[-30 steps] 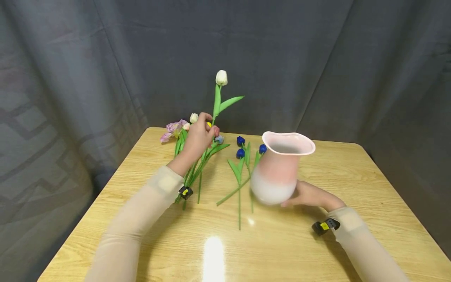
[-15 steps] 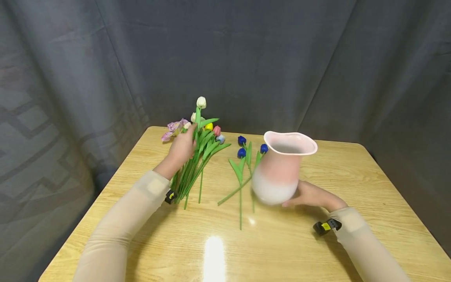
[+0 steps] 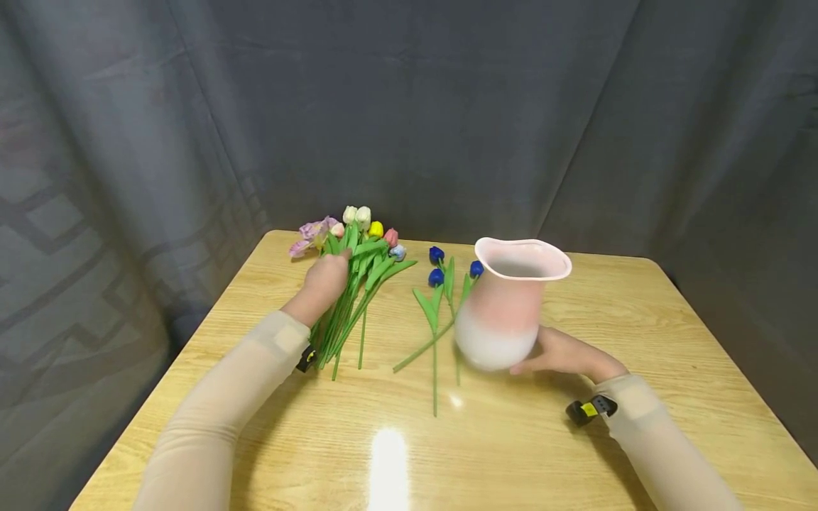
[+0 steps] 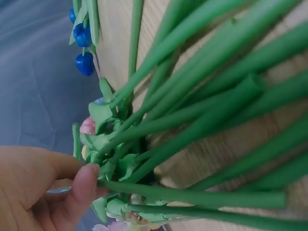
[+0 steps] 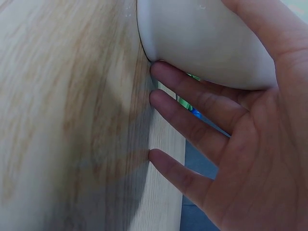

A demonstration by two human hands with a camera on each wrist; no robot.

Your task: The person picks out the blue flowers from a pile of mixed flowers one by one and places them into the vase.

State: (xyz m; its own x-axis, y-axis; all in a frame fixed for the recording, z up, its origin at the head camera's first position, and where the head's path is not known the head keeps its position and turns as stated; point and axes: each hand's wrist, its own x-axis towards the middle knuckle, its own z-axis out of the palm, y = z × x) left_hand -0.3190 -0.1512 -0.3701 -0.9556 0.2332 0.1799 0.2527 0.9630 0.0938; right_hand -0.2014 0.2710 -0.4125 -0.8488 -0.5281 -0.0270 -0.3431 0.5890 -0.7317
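nearest, 2 cream sleeves (image 3: 217,397) reach over the wood desk (image 3: 498,461), a small black wrist camera (image 3: 591,410) on each arm. the right hand (image 3: 569,355) holds the vase (image 3: 508,312) low at its base; its thumb lies along the white wall, and its fingers (image 5: 190,122) are spread, the tips down at the desk. the vase, pink above and white below, has its base on the desk and its wavy mouth facing up.

on the other side, the left hand (image 3: 324,282) pinches a green stem (image 4: 202,195) between thumb and fingertips, at the side of the bunch (image 3: 380,273); which head that stem bears i cannot tell. between bunch and vase lie 3 blue tulips (image 3: 436,277), 2 of their stems crossing.

farther, the bunch's heads gather near the far edge: 2 white tulips (image 3: 363,217), a yellow tulip (image 3: 375,229), a pink tulip (image 3: 391,237), a pale blue tulip (image 3: 397,252), and some purple petals (image 3: 313,231). behind the desk hangs a dark grey curtain (image 3: 447,106).
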